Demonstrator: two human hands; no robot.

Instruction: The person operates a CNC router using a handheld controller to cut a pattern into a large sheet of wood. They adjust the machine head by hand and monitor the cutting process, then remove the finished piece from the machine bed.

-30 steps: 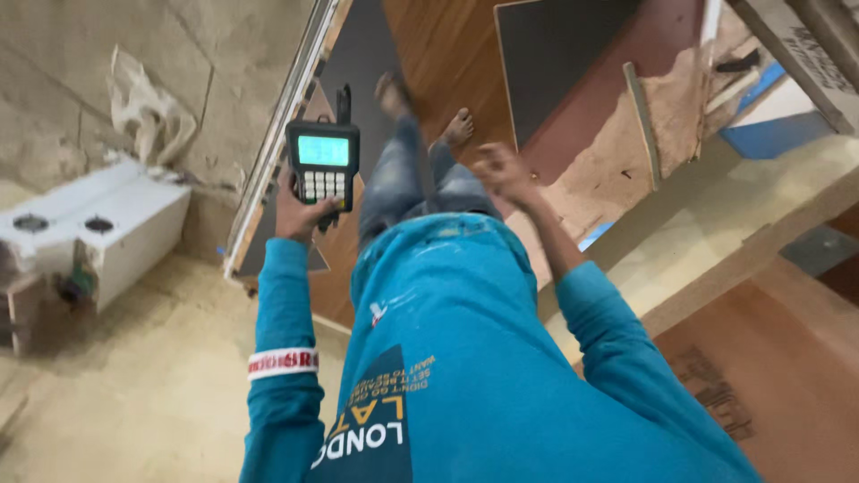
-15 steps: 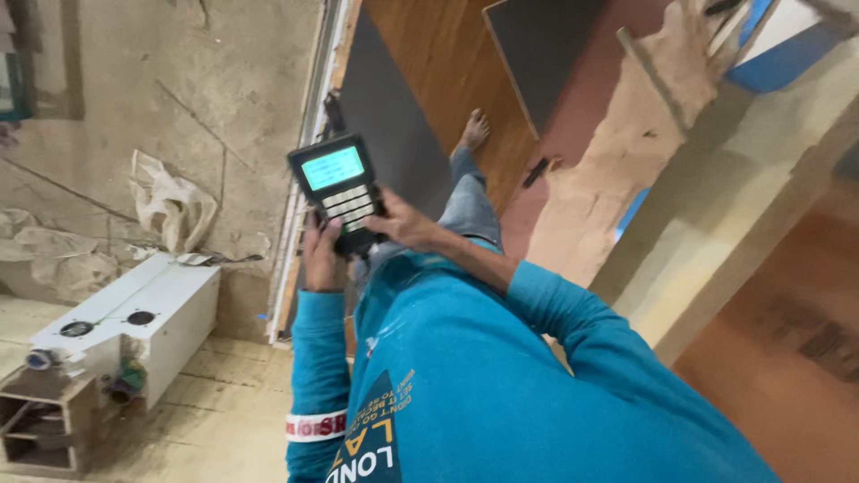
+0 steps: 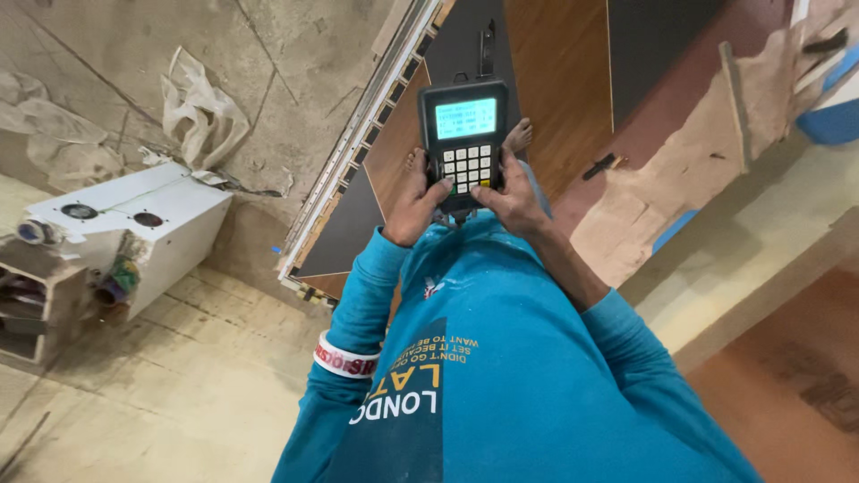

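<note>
The black handheld keypad controller with a lit blue-green screen was held upright before the chest, above the bare feet. Half a second earlier only the left hand gripped it; now the right hand had closed on its right edge too, both thumbs curled onto the lower white keys, steadying it for pressing. The white metal box stood on the concrete floor's left side.

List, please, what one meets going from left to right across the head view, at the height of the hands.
White box with two round vents → metal rail along the panel edge → left hand → black handheld controller with lit screen and keypad → right hand → torn brown cardboard.
</note>
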